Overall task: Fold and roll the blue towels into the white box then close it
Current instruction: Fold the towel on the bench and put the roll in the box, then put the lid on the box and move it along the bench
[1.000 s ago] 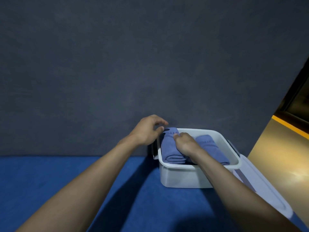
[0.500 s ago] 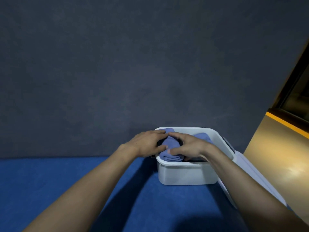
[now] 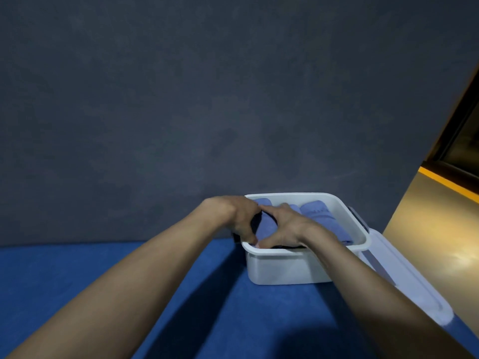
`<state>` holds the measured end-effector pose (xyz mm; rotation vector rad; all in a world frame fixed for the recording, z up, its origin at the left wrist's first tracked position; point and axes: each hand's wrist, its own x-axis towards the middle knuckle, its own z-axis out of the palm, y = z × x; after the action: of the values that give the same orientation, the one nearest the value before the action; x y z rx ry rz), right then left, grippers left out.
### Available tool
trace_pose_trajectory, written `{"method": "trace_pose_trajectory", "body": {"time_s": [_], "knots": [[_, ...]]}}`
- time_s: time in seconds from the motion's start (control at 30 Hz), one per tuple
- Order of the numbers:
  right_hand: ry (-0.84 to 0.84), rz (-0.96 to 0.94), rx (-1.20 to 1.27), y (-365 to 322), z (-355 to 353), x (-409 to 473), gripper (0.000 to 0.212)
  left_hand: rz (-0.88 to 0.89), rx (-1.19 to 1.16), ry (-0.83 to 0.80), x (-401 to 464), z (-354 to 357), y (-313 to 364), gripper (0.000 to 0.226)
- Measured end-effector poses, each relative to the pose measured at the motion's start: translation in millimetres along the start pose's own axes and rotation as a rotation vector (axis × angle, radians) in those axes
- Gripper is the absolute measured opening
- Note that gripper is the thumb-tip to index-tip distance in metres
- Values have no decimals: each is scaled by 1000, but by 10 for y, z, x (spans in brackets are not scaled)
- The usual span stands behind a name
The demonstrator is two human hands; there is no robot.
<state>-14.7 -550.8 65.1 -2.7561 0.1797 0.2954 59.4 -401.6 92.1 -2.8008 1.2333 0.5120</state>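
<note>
A white box [image 3: 285,270] stands open on the blue surface near the wall. Two rolled blue towels lie inside it, side by side. My left hand [image 3: 239,218] and my right hand [image 3: 282,226] both curl around the left towel roll [image 3: 267,225] and press on it, thumbs and fingertips nearly touching each other. The right towel roll [image 3: 321,218] lies untouched against the box's right wall. The box's white lid [image 3: 404,275] lies flat just to the right of the box.
A dark grey wall [image 3: 207,112] rises right behind the box. A golden-brown panel [image 3: 440,229] slopes along the right side, past the lid. Blue carpet-like surface [image 3: 77,265] stretches to the left and front.
My left hand came from the box's outer left corner onto the left towel roll. Both hands closed around the roll and pushed it lower into the box.
</note>
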Motion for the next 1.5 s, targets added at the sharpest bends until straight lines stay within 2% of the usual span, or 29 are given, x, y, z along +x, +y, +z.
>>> {"method": "trace_pose_trajectory", "body": {"time_s": [0.13, 0.37, 0.43, 0.53, 0.63, 0.7, 0.77, 0.83, 0.87, 0.93, 1.0, 1.07, 1.17, 1.23, 1.33, 1.5], "knots": [[-50, -34, -164, -8, -67, -41, 106, -8, 113, -22, 99, -42, 97, 69], [-107, -45, -206, 168, 55, -19, 102, -42, 52, -88, 138, 109, 5, 98], [-101, -39, -193, 170, 57, -10, 104, -10, 34, -38, 91, 134, -15, 90], [-94, -33, -163, 166, 24, -45, 104, 30, 1, 134, -44, 134, 3, 58], [-46, -97, -114, 200, 30, -70, 104, 39, -20, 201, -112, 162, 49, 45], [72, -148, 105, 297, 22, -114, 97, 33, -46, 205, -137, 152, 51, 44], [333, -199, 344, 480, -50, -229, 61, 37, -87, 216, -170, 126, 31, 51], [648, -180, 450, 743, -192, -387, 21, 58, -98, 252, -207, 115, 26, 61], [775, -139, 487, 900, -259, -471, 12, 72, -90, 279, -219, 118, 37, 64], [935, -18, 520, 1265, -319, -588, 10, 108, -81, 355, -219, 131, 87, 63], [1004, 119, 486, 1648, -263, -643, 11, 152, -97, 403, -170, 153, 154, 55], [917, 293, 397, 2068, -93, -613, 14, 197, -92, 448, -83, 193, 219, 47], [526, 599, 219, 2611, 219, -553, 46, 215, -91, 519, 50, 254, 278, 37], [331, 750, 98, 2868, 407, -536, 62, 224, -119, 547, 117, 303, 272, 44], [309, 819, 13, 3088, 554, -490, 70, 252, -166, 565, 184, 377, 221, 56], [380, 842, 24, 3095, 488, -441, 65, 251, -225, 594, 223, 434, 195, 53]]}}
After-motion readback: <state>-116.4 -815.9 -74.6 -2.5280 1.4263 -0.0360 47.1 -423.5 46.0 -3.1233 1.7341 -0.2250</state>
